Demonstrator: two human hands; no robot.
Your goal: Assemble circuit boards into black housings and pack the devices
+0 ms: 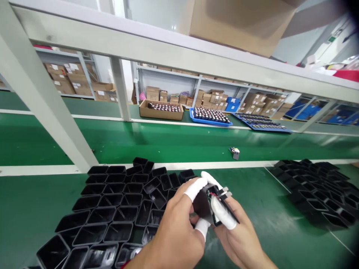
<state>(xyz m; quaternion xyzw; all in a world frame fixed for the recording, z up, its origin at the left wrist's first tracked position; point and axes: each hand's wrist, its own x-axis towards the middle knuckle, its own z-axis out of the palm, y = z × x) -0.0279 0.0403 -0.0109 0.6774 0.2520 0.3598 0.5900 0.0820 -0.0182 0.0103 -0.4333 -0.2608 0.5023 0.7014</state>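
Both hands meet low in the middle of the view and grip one small black plastic housing [202, 203] with a circuit part and metal prongs [226, 192] sticking out of its right side. My left hand [175, 228] wraps the housing from the left, its fingertips in white finger cots. My right hand [238, 233] pinches the prong side, also with white cots on the fingers. Just left of the hands lies a spread of several empty black housings [112, 213] on the green bench.
A second group of black housings [316, 190] lies at the right. A small loose part [235, 152] sits on the green conveyor belt [174, 144]. Beyond it stand a cardboard box [162, 109] and blue trays [210, 116] of parts. A grey frame post [47, 108] slants at left.
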